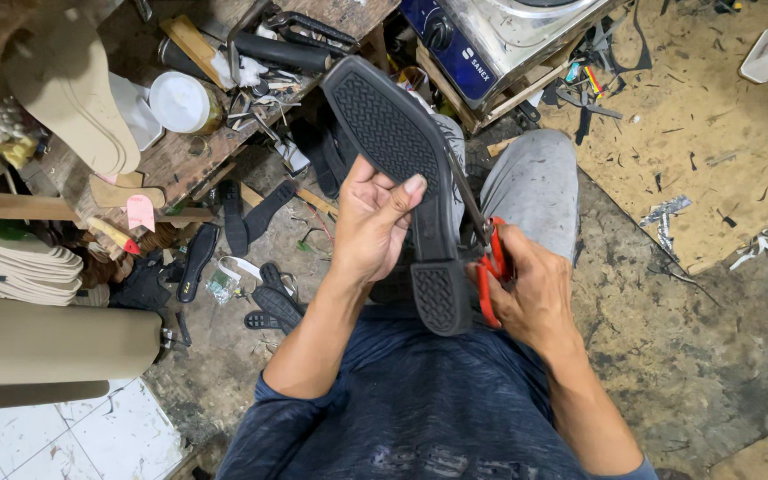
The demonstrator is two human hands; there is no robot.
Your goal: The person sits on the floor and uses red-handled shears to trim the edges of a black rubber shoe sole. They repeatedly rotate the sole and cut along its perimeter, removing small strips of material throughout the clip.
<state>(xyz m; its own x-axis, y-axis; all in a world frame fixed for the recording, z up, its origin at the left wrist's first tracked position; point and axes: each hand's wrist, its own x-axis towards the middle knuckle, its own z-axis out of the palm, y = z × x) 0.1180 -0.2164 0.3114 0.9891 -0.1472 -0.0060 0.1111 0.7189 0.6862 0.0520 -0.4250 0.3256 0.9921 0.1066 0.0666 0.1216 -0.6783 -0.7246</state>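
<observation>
Head view: black shoe sole (402, 169) at frame centre, above lap, tread side up. Left hand (371, 227) wrapped round sole's waist, thumb on tread. Right hand (531, 289) closed on red-handled scissors (489, 262), blades along sole's right edge near heel block. Trimming judged midway; finished stretch not discernible. Long axis runs upper left to lower centre; toe points upper left toward cluttered counter (188, 151), heel toward person.
</observation>
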